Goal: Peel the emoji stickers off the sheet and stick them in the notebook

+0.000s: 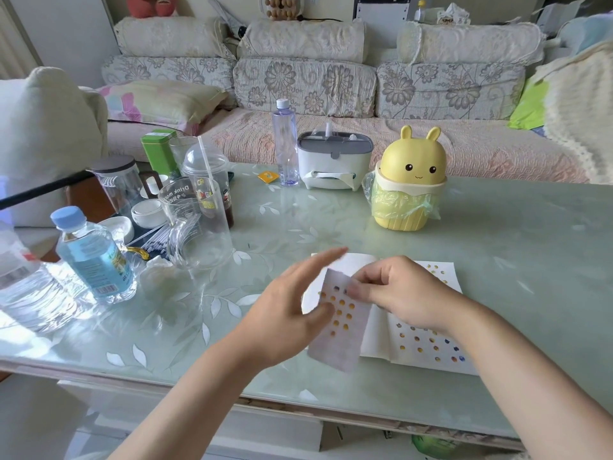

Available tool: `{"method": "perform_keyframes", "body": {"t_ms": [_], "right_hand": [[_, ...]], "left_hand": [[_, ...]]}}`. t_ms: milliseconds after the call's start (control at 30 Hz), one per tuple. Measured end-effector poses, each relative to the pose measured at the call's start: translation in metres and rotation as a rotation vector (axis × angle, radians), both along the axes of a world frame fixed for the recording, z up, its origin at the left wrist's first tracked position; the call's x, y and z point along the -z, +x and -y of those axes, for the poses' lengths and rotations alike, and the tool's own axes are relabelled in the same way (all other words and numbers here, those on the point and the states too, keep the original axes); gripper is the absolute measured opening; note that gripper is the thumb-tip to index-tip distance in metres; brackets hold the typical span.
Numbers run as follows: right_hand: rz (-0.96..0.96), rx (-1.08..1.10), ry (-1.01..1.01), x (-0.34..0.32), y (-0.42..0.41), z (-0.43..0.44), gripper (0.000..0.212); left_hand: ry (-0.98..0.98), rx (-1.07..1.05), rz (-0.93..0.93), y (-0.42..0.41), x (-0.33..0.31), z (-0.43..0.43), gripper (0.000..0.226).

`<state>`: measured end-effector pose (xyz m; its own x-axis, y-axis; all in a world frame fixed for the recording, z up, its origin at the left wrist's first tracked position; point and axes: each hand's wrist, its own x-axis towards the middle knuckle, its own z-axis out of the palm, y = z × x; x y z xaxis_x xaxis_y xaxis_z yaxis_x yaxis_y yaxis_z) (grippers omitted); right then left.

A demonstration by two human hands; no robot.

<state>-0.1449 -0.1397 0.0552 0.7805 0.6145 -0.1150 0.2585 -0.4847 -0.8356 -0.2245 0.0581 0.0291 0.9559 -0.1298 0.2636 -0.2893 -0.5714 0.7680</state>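
A living room: a floral sofa (305,88) behind a pale green glass surface (514,260). Under both hands lies the open notebook (428,360), its page by the right hand (401,293) already dotted with rows of emoji stickers. The left hand (285,320) thumb-pinches the sticker sheet (341,330); the right pinches its top. Over a dozen stickers remain, so likely past halfway. A glass mug (199,227), beyond the left hand, stands clear.

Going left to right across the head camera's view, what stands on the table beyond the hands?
blue-capped water bottle → glass mug → tall clear bottle → white tissue box → yellow bunny bin
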Motion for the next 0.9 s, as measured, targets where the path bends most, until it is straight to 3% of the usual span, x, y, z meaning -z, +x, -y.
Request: {"method": "perform_keyframes", "body": {"t_ms": [200, 267, 333, 433, 500, 567, 667, 900], "right_hand": [[0.109, -0.047, -0.076, 0.003, 0.006, 0.003, 0.017], [0.209, -0.033, -0.115, 0.003, 0.007, 0.003, 0.014], [0.371, 0.021, -0.102, 0.003, 0.007, 0.002, 0.010], [0.703, 0.138, -0.004, 0.007, 0.006, 0.002, 0.028], [0.851, 0.190, 0.043, 0.009, 0.005, 0.000, 0.027], [0.868, 0.179, 0.128, 0.010, 0.002, -0.003, 0.016], [0.794, 0.148, 0.176, 0.016, -0.005, -0.010, 0.006], [0.653, 0.240, 0.217, 0.017, -0.008, -0.016, 0.026]], "left_hand": [[0.210, -0.056, -0.100, 0.013, -0.003, -0.007, 0.012], [0.192, -0.036, -0.152, 0.018, -0.002, -0.007, 0.010], [-0.003, -0.039, -0.231, 0.017, -0.002, -0.005, 0.013], [-0.361, -0.125, -0.306, 0.016, -0.002, 0.001, 0.012], [-0.607, -0.174, -0.361, 0.017, 0.000, 0.004, 0.012], [-0.759, -0.185, -0.389, 0.019, 0.002, 0.005, 0.012], [-0.838, -0.130, -0.396, 0.020, 0.002, 0.006, 0.012], [-0.868, -0.086, -0.380, 0.019, 0.003, 0.010, 0.017]]}}
